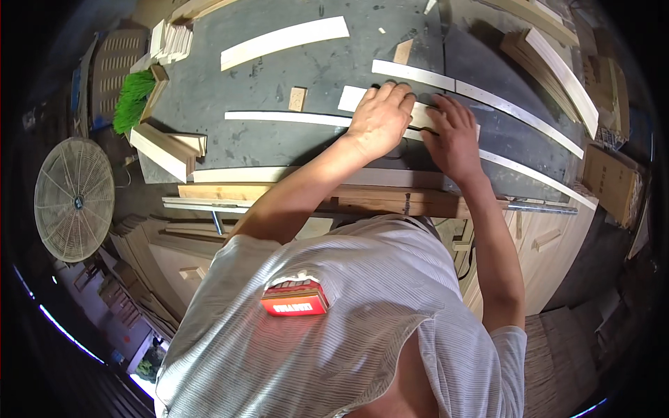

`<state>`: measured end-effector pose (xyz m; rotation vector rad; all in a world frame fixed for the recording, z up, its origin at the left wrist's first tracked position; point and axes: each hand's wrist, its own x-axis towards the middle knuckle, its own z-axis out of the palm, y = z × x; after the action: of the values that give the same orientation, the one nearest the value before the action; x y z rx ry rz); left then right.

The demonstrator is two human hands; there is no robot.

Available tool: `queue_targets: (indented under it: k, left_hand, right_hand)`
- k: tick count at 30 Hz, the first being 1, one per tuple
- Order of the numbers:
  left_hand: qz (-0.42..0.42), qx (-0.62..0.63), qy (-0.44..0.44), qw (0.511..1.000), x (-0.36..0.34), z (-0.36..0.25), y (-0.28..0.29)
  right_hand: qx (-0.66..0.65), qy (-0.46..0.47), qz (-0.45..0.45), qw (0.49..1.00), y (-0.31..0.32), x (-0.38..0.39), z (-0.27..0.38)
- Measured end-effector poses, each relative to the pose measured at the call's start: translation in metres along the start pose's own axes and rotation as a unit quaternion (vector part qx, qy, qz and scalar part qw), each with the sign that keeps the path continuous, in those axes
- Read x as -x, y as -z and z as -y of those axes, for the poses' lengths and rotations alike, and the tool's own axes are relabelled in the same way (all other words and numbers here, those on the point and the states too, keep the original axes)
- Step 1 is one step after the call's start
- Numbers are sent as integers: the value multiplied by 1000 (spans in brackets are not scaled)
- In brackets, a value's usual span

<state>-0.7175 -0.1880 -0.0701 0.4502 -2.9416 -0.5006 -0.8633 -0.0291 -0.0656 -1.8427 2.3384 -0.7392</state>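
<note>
Nearest the camera: striped light shirt (362, 327) with a red box (295, 302) poking out of the chest pocket. Both forearms reach forward over the edge of the dark counter (279, 70). Left hand (380, 118) lies palm-down, fingers spread flat, pressing a short pale wood strip (352, 99) onto the counter; grip released, nothing wrapped. Right hand (454, 136) just beside it, also flat on the same strip's right end, fingers extended, not clenched. A long thin strip (279, 117) runs left-right under both hands. Beyond the fingers: metal ruler (516, 108) end-to-end with another pale strip (411, 73). Small wood block (297, 98) left of the hands, apart from them. Farther back a wide board (284, 42). Far left: green bristle brush (132, 101), stacked wood pieces (171, 148); round fan (73, 200) on the floor. Right edge: lumber stack (557, 73).
</note>
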Motion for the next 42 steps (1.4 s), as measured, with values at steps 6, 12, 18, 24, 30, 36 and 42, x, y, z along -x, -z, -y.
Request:
queue_targets:
  k: [6,12,18,24,30,36,42]
  left_hand:
    - [-24,49,22,998,15,13,4]
    - [-46,34,59,997,29,35,14]
    - [-56,28,66,996,39,47,21]
    - [-24,35,59,997,33,33,21]
    - [42,77,-70,994,15,1,8]
    - [93,35,-65,993,9,-2,13]
    - [146,-55,-47,987,5,-22,17]
  right_hand:
    - [-22,-215,-68,974,0,46,-15]
    - [-63,-222,-13,973,-12,32,11]
    - [-20,-209,37,977,-18,24,37]
    - [2,-214,41,976,-18,23,49]
    - [-21,-197,30,980,-20,23,49]
    - [-55,-209,-50,975,10,60,30]
    - [3,-261,-117,958,28,148,-8]
